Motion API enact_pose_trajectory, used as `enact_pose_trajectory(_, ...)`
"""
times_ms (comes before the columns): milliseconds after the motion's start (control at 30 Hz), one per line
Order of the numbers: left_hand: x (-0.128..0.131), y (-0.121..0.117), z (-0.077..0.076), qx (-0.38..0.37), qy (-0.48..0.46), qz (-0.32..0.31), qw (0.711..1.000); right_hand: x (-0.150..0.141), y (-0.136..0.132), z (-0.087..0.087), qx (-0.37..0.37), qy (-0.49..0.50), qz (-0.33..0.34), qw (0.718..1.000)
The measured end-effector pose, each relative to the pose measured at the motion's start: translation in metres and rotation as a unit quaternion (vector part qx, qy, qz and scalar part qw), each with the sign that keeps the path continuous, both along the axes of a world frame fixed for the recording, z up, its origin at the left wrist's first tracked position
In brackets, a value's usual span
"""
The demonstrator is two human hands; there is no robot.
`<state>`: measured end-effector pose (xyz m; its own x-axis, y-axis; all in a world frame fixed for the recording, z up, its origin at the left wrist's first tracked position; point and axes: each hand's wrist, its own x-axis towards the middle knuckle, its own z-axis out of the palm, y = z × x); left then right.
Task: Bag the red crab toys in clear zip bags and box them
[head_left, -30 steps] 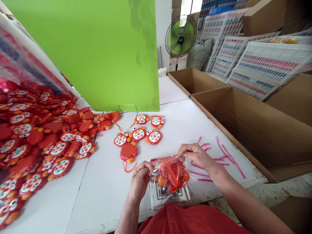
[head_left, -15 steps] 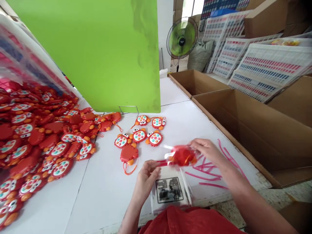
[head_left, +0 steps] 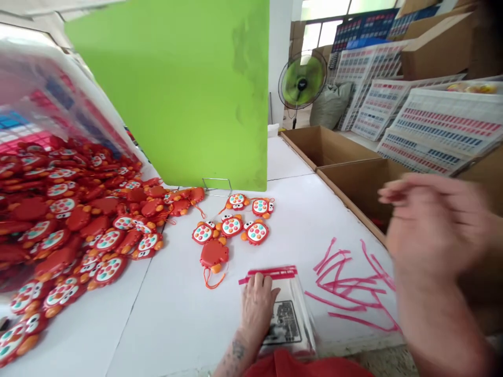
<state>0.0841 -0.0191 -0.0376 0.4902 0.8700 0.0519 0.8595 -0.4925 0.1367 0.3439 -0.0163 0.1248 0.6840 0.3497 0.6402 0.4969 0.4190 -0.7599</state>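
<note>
Right hand: Whereas half a second earlier it held a red toy in a clear plastic bag above the table, the right hand (head_left: 432, 225) is now raised at the large, open, brown cardboard box (head_left: 361, 180); its fingers appear curled, but motion blur prevents telling whether they pinch anything.
Left hand: formerly turned on its side at the stack's upper left, the left hand (head_left: 257, 309) now lies palm down on the stack of flat, clear plastic bags with pink-red strips along the top (head_left: 298, 298); the fingers are bent and close together, the thumb spread to the right.
Bag stack: at the table's front edge, directly before the person, as before; a black printed frame shows partly beneath the hand.
Box interior: a small red patch (head_left: 378, 222), unseen in the preceding view, shows beside the right hand; it may be the bagged toy, though too little is visible to be certain.
Loose strips: narrow, pink-red strips (head_left: 334, 285) lie crossed on the white tabletop (head_left: 165, 314), right of the bags, more fully exposed now that the right forearm has moved away.
Loose toys: six red, crab-shaped plastic toys with orange claws (head_left: 231, 225), five face up and one face down, keep their arrangement beyond the bags.
</note>
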Motion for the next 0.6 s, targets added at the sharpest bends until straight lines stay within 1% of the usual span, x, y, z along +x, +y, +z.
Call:
enact_pose_trajectory(33,0.001,0.0,-0.004,0.026,-0.002,0.001,1.0,-0.005,0.015,-0.012,-0.04,-0.024,0.042,0.998)
enact_pose_trajectory(67,0.002,-0.001,-0.008,0.052,-0.006,0.002,0.999,-0.012,0.032,-0.027,-0.108,-0.068,0.109,0.986)
enact_pose_trajectory(100,0.002,-0.001,-0.012,0.075,-0.014,0.002,0.997,-0.023,0.048,-0.045,-0.146,-0.123,0.168,0.967)
enact_pose_trajectory(167,0.001,0.0,-0.019,0.106,-0.036,-0.006,0.994,-0.051,0.078,-0.083,-0.185,-0.223,0.248,0.924)
enact_pose_trajectory(233,-0.001,0.0,-0.023,0.122,-0.062,-0.03,0.99,-0.084,0.1,-0.119,-0.244,-0.321,0.301,0.864)
enact_pose_trajectory(300,-0.004,-0.001,-0.025,0.13,-0.083,-0.062,0.986,-0.111,0.112,-0.146,-0.263,-0.338,0.311,0.848)
enact_pose_trajectory(367,-0.006,-0.001,-0.026,0.132,-0.09,-0.084,0.984,-0.127,0.113,-0.165,-0.272,-0.338,0.314,0.845)
enact_pose_trajectory(433,-0.007,-0.002,-0.026,0.125,-0.085,-0.088,0.985,-0.129,0.109,-0.176,-0.271,-0.337,0.316,0.844)
enact_pose_trajectory(533,-0.007,0.0,-0.027,0.108,-0.087,-0.084,0.987,-0.111,0.098,-0.185,-0.264,-0.328,0.321,0.848)
enact_pose_trajectory(600,-0.007,0.001,-0.027,0.094,-0.115,-0.068,0.987,-0.091,0.09,-0.185,-0.268,-0.309,0.314,0.857)
